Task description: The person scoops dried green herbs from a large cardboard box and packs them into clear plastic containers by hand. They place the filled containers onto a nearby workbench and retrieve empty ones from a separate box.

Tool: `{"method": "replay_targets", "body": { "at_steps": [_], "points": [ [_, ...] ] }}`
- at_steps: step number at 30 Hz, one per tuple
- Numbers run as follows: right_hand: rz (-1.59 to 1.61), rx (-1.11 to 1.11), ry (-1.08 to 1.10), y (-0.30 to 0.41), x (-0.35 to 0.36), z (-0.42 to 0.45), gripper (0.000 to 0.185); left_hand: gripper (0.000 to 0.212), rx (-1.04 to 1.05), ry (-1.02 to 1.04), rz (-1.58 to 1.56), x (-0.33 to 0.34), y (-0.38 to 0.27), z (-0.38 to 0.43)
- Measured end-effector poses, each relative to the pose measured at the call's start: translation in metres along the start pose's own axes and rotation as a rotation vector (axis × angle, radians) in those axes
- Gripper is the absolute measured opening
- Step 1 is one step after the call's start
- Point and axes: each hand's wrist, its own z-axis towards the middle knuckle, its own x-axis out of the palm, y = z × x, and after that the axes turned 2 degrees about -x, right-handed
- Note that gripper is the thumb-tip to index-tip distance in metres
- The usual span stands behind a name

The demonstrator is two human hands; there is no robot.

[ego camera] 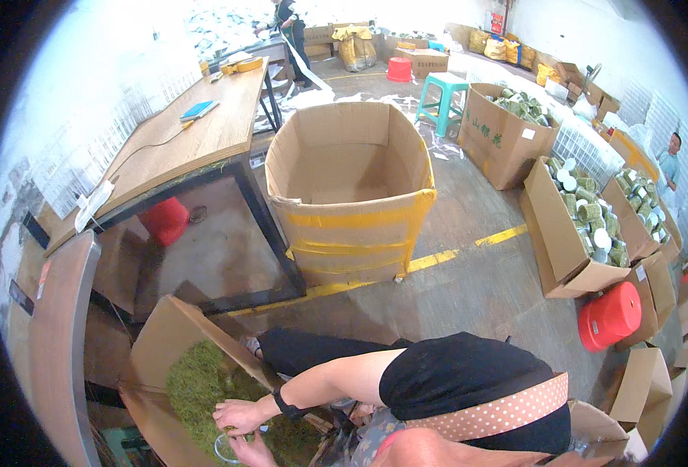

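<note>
A cardboard box (172,350) in front of me at lower left holds loose, dried green plant material (195,388). Over it, my left hand (251,450) grips a clear, round plastic jar (225,448), partly cut off by the fingers. My right hand (242,415), with a black band at the wrist, is curled at the jar's mouth and touches it. Its fingertips are partly hidden, so what they hold cannot be made out.
A large taped carton (349,233) stands on the floor beside a wooden table (204,137). At right, cartons (559,233) hold several jars of green material; a red bucket (609,318) lies near them. A green stool (446,96) stands farther off. Two people (669,160) are in the background.
</note>
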Motion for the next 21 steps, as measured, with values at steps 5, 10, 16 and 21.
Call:
{"method": "replay_targets", "body": {
  "at_steps": [5, 10, 16, 21],
  "points": [
    [-0.044, -0.026, -0.025, -0.004, -0.002, -0.004, 0.019, 0.034, -0.147, 0.181, 0.074, 0.005, -0.002, 0.001],
    [-0.059, 0.182, 0.146, -0.01, -0.001, -0.022, 0.025, 0.033, -0.197, 0.254, 0.016, 0.011, -0.009, 0.0],
    [-0.119, 0.082, -0.003, 0.007, -0.017, -0.042, 0.043, 0.032, -0.319, 0.344, -0.065, 0.014, -0.006, 0.004],
    [-0.058, 0.162, 0.044, 0.001, -0.028, -0.074, 0.051, 0.034, -0.415, 0.431, -0.164, 0.046, 0.02, -0.005]
  ]
}}
